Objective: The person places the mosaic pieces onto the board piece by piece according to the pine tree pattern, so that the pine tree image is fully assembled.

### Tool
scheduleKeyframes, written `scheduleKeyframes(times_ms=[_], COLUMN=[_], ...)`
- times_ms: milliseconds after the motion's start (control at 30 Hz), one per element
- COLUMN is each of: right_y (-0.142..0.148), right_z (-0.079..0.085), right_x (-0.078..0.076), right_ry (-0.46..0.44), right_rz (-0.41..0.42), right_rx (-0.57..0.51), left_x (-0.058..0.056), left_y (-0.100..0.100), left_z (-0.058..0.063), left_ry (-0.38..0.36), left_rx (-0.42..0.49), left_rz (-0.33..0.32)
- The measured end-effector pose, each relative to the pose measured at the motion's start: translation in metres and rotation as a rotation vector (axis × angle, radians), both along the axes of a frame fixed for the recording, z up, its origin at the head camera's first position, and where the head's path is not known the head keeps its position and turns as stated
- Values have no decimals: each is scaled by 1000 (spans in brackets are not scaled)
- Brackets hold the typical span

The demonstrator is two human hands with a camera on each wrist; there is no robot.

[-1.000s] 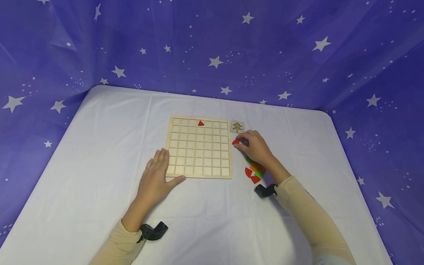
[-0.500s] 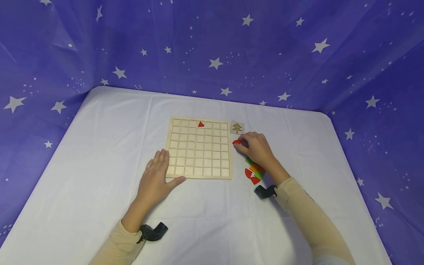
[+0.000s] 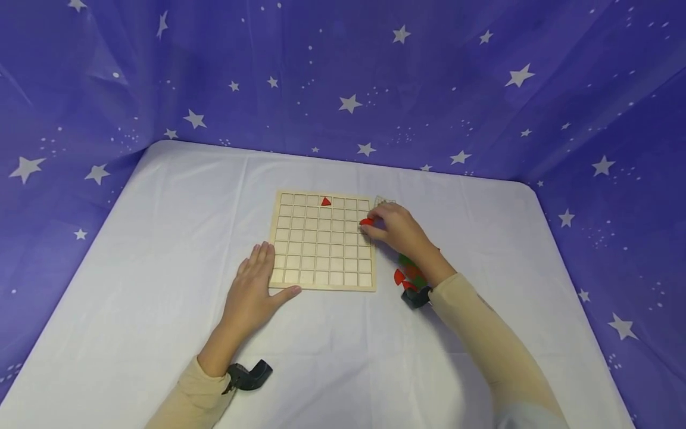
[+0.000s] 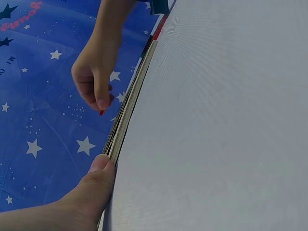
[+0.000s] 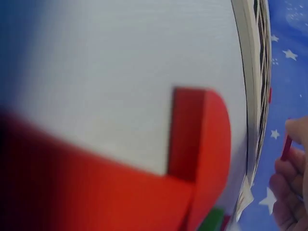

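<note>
A wooden grid board [image 3: 316, 247] lies on the white table, with a red triangular piece [image 3: 326, 202] in its top row. My left hand [image 3: 249, 298] rests along the board's lower left corner, fingers straight on the left edge and thumb at the front edge. Between thumb and fingertips my right hand [image 3: 399, 229] pinches a red curved-edged piece [image 3: 367, 222], held over the right side of the board. The left wrist view shows that piece clear above the board's surface. Partly under the right forearm lie loose red pieces [image 3: 399, 277] and green pieces [image 3: 405, 260].
A small card with a grid pattern [image 3: 382, 199] lies by the board's upper right corner, mostly covered by the right hand. Black wrist cameras stick out from both cuffs. A blue star-printed cloth [image 3: 343, 71] hangs behind the white tablecloth [image 3: 332, 351].
My right hand has moved left and slightly away from the body, carrying the red piece from beside the board to over its right edge. The left hand has stayed in place.
</note>
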State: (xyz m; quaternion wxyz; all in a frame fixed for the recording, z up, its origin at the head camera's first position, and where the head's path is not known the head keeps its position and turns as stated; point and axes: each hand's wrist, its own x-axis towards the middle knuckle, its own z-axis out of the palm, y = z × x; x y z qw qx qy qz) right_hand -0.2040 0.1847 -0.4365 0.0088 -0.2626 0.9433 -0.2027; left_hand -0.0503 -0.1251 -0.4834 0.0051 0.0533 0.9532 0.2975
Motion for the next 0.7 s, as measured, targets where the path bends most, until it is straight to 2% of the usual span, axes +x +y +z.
scheduleKeyframes(times_ms=[267,400,700], right_y=[-37,-54,-90], right_z=[18,24,17], right_x=[-11,-18,-27], right_ry=[88,90,58], right_rz=[181,239,354], right_rx=[117,136,169], left_x=[0,0,-1], left_y=[-1,-1,-1], left_z=[0,1,-1], left_ry=[-7,-7,6], left_rx=[-6,-9,-3], left_rz=[-5,-6,-10])
